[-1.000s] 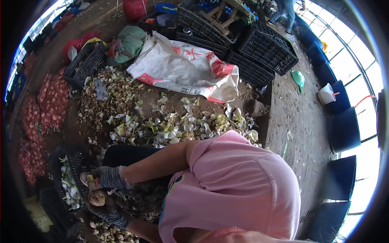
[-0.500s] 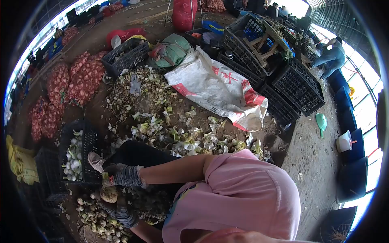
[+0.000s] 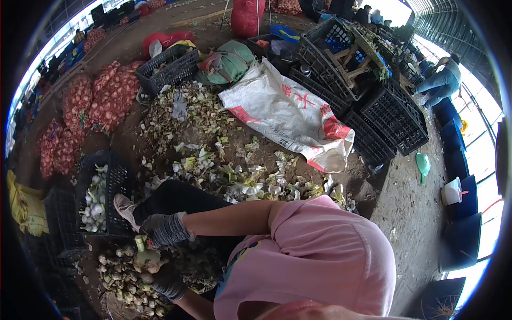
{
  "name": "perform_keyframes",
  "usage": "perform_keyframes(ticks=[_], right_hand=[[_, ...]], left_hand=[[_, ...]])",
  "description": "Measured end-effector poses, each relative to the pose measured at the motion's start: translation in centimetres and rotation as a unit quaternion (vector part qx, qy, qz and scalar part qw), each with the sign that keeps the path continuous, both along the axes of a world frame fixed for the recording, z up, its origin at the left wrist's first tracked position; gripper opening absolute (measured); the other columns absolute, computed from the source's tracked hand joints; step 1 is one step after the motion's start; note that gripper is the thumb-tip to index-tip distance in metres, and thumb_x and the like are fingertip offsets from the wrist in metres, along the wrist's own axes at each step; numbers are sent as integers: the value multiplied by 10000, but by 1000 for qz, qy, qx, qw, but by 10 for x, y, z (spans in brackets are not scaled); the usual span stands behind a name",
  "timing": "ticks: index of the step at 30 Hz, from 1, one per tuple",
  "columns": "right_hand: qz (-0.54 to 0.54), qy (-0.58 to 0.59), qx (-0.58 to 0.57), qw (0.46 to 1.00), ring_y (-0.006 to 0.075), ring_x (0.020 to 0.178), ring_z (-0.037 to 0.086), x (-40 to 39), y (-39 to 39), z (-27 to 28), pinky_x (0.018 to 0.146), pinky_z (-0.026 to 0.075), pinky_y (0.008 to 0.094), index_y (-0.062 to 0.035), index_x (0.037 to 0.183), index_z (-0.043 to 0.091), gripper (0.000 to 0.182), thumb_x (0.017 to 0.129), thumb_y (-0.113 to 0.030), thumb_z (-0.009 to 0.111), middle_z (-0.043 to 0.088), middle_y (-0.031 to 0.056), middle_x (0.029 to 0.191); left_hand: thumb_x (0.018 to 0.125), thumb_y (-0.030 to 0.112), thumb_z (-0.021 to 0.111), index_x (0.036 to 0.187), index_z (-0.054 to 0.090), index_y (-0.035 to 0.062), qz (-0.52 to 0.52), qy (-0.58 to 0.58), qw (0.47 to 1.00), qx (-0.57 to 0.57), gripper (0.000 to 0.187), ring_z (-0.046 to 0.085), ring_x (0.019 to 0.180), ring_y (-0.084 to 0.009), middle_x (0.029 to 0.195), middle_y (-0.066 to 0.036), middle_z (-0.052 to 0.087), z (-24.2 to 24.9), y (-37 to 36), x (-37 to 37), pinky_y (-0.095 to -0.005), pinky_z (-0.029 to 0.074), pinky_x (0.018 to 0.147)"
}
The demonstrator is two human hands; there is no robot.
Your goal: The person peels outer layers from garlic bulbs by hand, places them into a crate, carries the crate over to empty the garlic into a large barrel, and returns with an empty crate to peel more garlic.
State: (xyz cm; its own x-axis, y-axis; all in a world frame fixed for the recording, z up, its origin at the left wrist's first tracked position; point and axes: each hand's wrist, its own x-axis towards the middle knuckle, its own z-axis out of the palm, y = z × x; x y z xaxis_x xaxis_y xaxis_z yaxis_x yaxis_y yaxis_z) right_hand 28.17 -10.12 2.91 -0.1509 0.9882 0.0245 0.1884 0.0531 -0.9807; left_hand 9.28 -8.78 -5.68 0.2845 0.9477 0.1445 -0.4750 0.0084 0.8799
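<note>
a round, pale brown bulb with a short, thick green stem (image 3: 146,260) is up off the dirt ground, in between the person's two hands, and just over the pile of bulbs. the left hand (image 3: 168,284), in a dark grey glove, grips the round part of the bulb from the side and below. the right hand (image 3: 162,229), in a grey knit glove, is curled right by the top of the green stem; i cannot tell if it is shut on the stem or on some other thing. below the hands is a big pile of small, pale brown round bulbs (image 3: 125,285), all lying on the ground. just past the hands is a black plastic crate with little holes (image 3: 118,194), and in it are white bulbs with green stems (image 3: 96,205). a pale pink shoe (image 3: 126,210) is just beside that crate, at the end of a leg in black trousers (image 3: 173,201). white and green leaf scraps (image 3: 250,184) are spread on the ground near the leg. farther off lie a flat white sack with red marks (image 3: 285,109), a tied green cloth bundle (image 3: 233,63) and red net sacks full of bulbs (image 3: 114,101). far away, a person in blue clothes (image 3: 447,81) bends over.
</note>
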Motion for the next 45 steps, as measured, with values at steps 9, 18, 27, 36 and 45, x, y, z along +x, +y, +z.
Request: perform_keyframes(ticks=[9, 18, 27, 36, 45], right_hand=[[-20, -39, -60, 997, 280, 884, 570, -9, 12, -38, 757, 442, 342, -29, 1023, 570, 381, 681, -196, 593, 596, 142, 952], [5, 157, -70, 985, 236, 806, 576, -13, 22, -83, 704, 453, 317, -31, 994, 564, 375, 677, -227, 607, 596, 94, 841], [-4, 243, -25, 970, 241, 833, 558, -39, 44, -191, 733, 457, 319, -30, 1025, 537, 389, 771, -320, 484, 583, 88, 912], [123, 693, -240, 668, 150, 874, 567, -34, 24, -100, 706, 494, 275, -47, 984, 548, 195, 848, -177, 498, 583, 51, 971], [146, 671, -294, 664, 177, 815, 580, -36, 17, -70, 681, 499, 302, -77, 957, 554, 184, 836, -213, 520, 590, 68, 907]], left_hand=[[807, 554, 394, 1181, 426, 46, -100, 78, 981, -146, 632, 524, 944, -221, 1083, -107, 524, -42, 27, -16, -378, 429, 835], [739, 583, 510, 1176, 379, 7, -150, -93, 958, -227, 735, 553, 801, -167, 942, -70, 545, 7, 12, -2, -271, 462, 707], [728, 450, 614, 1176, 397, 4, -143, -34, 980, -137, 668, 499, 966, -201, 1059, -87, 512, 2, 9, -10, -311, 410, 832], [698, 438, 638, 1188, 395, 1, -99, -133, 966, -200, 700, 482, 1023, -220, 1127, -109, 489, -8, 7, -16, -336, 385, 885], [657, 448, 667, 1144, 413, -10, -28, -41, 984, -169, 715, 491, 930, -222, 1044, -96, 494, -40, 24, -58, -357, 399, 823]])
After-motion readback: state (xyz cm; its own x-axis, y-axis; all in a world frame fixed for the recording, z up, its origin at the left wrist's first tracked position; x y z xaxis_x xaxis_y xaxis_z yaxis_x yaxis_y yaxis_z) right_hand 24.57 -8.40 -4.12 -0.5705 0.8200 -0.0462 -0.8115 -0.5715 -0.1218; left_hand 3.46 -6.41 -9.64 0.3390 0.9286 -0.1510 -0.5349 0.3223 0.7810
